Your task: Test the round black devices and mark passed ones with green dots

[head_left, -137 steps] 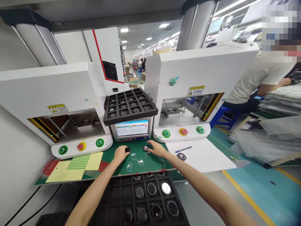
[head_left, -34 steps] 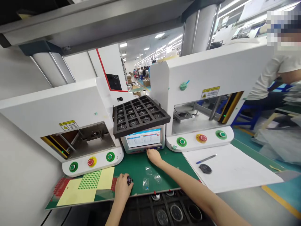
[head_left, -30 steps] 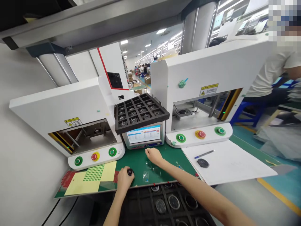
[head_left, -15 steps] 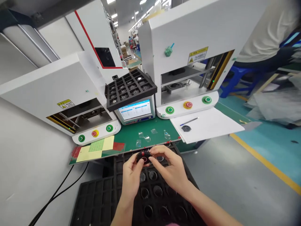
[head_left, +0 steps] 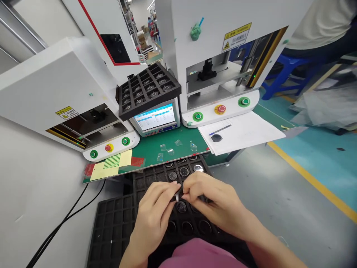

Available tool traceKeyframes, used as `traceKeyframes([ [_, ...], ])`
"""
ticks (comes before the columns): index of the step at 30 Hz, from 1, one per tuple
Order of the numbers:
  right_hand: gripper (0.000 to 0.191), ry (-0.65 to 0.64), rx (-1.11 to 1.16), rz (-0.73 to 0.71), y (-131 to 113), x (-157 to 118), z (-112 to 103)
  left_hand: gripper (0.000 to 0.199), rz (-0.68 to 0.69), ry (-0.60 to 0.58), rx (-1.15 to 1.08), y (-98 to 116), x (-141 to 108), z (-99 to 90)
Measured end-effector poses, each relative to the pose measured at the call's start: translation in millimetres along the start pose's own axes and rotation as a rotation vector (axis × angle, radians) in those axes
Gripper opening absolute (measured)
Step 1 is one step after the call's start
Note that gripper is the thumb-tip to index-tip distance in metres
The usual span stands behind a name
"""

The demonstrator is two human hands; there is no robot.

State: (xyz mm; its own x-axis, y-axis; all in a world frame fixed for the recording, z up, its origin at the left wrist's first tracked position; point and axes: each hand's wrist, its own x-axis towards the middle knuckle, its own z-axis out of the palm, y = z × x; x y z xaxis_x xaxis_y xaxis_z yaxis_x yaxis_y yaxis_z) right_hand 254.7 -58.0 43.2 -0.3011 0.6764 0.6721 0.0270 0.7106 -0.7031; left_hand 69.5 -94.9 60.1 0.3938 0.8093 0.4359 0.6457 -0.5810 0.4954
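Between my hands, low over a black tray, is a small round black watch part [head_left: 179,191], mostly covered by the fingers. A small pale tab [head_left: 177,198] shows at its lower edge. My left hand [head_left: 156,210] is closed around the part's left side, thumb and fingers pressed on it. My right hand [head_left: 216,199] is closed in a pinch at the right edge of the part; what lies between its fingertips is hidden. Beneath both hands, the black compartment tray [head_left: 139,185] holds several round, glossy dark watch parts [head_left: 184,171].
A green bench [head_left: 150,149] carries clear film pieces [head_left: 170,151], a yellow sheet [head_left: 107,167], and white papers [head_left: 245,130] with a pen [head_left: 221,129] and black disc [head_left: 216,138]. Two white presses flank a screen [head_left: 156,118] topped by another filled tray [head_left: 150,106]. A person sits right.
The part has turned from facing me to nearly edge-on, and the pale tab now shows. My right fingers have curled into a tighter pinch. The view has shifted, showing more tray.
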Motion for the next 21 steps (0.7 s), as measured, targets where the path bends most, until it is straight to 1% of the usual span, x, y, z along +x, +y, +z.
traceKeyframes([
  [3, 0.022, -0.148, 0.006, -0.01, 1.7, 3.1, -10.6, 0.041, 0.016, -0.037, -0.012, 2.0, 1.7, -2.0],
  [5, 0.023, -0.174, 0.032, -0.027, 2.7, 5.0, -14.1, 0.039, 0.024, -0.044, -0.027, 3.5, 3.0, -2.4],
  [8, 0.02, -0.086, 0.046, -0.069, 4.3, 5.1, -12.9, 0.038, 0.03, -0.037, -0.035, 4.9, 4.3, -2.4],
  [11, 0.018, 0.015, 0.036, -0.149, 5.6, 1.4, -8.1, 0.038, 0.035, -0.027, -0.035, 5.0, 4.7, -2.2],
  [15, 0.022, 0.049, -0.016, -0.246, 5.3, -3.5, -4.7, 0.038, 0.041, -0.011, -0.013, 3.3, 4.6, -1.8],
  [21, 0.021, 0.068, -0.05, -0.248, 6.6, -1.4, -4.9, 0.035, 0.007, -0.022, -0.019, 3.1, 3.5, -0.8],
])
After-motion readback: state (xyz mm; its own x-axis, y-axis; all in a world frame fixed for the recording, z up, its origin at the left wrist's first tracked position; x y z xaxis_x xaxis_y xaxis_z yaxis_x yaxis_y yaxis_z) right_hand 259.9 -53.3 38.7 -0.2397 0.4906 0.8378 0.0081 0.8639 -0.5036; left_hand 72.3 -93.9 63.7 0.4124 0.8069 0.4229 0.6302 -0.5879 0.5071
